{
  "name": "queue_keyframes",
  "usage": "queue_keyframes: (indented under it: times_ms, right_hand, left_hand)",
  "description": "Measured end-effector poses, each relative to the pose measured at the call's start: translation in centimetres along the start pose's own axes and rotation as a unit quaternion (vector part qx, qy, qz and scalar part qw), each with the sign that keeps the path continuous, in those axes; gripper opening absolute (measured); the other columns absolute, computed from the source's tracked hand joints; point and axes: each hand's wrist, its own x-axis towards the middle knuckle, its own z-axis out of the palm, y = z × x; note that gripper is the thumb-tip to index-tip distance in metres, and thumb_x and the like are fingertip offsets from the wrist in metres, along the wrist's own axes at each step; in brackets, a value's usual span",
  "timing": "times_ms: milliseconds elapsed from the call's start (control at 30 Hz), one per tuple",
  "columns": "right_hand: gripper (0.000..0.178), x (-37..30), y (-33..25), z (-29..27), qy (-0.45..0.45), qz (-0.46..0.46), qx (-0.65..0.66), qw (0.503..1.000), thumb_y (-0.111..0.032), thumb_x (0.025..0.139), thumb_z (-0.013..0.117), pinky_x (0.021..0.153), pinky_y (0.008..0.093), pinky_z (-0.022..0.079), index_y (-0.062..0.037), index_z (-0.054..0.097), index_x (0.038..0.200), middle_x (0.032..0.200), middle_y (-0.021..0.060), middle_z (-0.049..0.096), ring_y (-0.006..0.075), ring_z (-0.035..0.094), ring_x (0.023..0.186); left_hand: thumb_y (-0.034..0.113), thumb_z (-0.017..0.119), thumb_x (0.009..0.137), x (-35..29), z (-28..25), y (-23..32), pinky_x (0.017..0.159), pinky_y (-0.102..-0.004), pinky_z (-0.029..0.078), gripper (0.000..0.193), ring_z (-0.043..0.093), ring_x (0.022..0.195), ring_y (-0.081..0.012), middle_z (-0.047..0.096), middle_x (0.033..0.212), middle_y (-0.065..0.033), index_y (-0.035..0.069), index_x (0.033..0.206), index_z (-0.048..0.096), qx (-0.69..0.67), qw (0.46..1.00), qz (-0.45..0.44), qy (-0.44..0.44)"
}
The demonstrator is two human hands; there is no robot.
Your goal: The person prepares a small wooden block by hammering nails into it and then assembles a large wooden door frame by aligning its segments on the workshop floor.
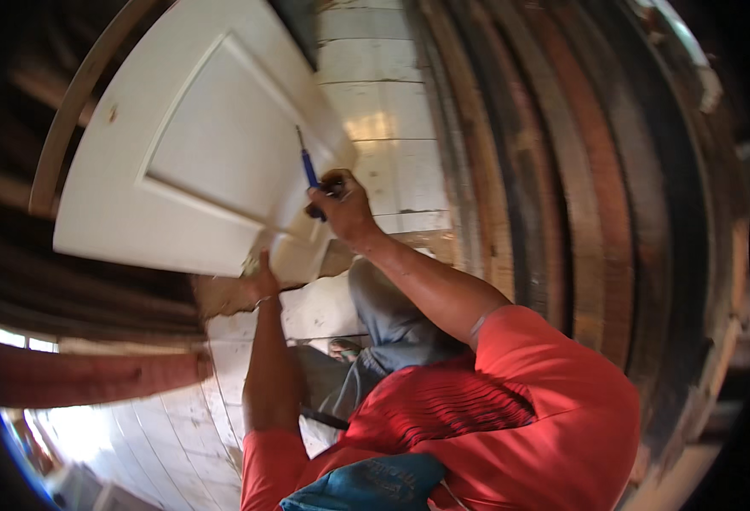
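Observation:
A white panelled door (222, 128) leans tilted in front of me, its lower edge toward me. My right hand (341, 207) is closed around the blue handle of a screwdriver (309, 170), whose thin shaft points up and away over the door's face. The tip looks apart from any screw I can make out. Low on the door, my left hand (261, 281) grips its bottom edge, fingers partly blurred. A small pale greenish patch (249, 266) shows beside those fingers; its kind is unclear.
Long wooden boards (554, 170) stand in a row along the right. More dark timber lies at left behind the door, with a reddish beam (94, 375) below it. White floor tiles (383, 111) run beneath, and my bent leg (383, 307) is close to the door.

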Motion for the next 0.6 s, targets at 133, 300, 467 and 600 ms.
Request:
queue_keyframes:
  times_ms: [133, 300, 467, 600]
  right_hand:
    - [0.032, -3.9, -10.7, -5.3, 0.024, -0.135, -0.116, 0.984, -0.007, 0.088, 0.061, 0.072, 0.0275, 0.05, -0.0006, 0.051, 0.117, 0.095, 0.0096, 0.059, 0.0141, 0.059, 0.082]
    - [0.027, -11.6, -29.4, -10.2, 0.25, -0.306, -0.426, 0.814, -0.013, 0.089, 0.058, 0.082, 0.0323, 0.046, -0.0025, 0.057, 0.114, 0.096, 0.0096, 0.061, 0.018, 0.058, 0.089]
    - [0.032, -21.8, -43.8, -20.3, 0.393, -0.217, -0.555, 0.7, -0.016, 0.091, 0.057, 0.089, 0.0404, 0.047, -0.0029, 0.055, 0.12, 0.112, 0.0181, 0.061, 0.032, 0.06, 0.105]
    - [0.035, -28.8, -46.6, -26.3, 0.448, -0.098, -0.649, 0.608, -0.016, 0.091, 0.055, 0.091, 0.0458, 0.046, -0.0037, 0.053, 0.123, 0.117, 0.0204, 0.059, 0.0377, 0.057, 0.108]
  left_hand:
    - [0.062, 0.07, 0.073, -7.7, -4.5, 6.0, 0.108, -0.0382, 0.03, 0.114, 0.04, 0.13, -0.0342, 0.037, 0.143, -0.027, -0.013, 0.143, 0.02, 0.077, 0.994, -0.064, -0.052]
    - [0.037, 0.075, 0.081, -12.9, -14.2, 0.7, 0.052, -0.0301, 0.046, 0.079, 0.056, 0.06, -0.0175, 0.062, 0.078, -0.0098, -0.004, 0.138, 0.038, -0.074, 0.972, -0.162, -0.151]
    - [0.041, 0.065, 0.087, -23.2, -24.0, -5.8, 0.046, -0.0278, 0.036, 0.024, 0.046, 0.053, -0.0121, 0.051, 0.07, 0.001, 0.018, 0.095, 0.06, 0.065, 0.926, -0.275, -0.25]
    - [0.043, 0.065, 0.087, -31.7, -27.4, 2.1, 0.053, -0.0302, 0.041, 0.033, 0.049, 0.06, -0.0117, 0.057, 0.08, 0.001, 0.013, 0.099, 0.062, 0.143, 0.893, -0.308, -0.296]
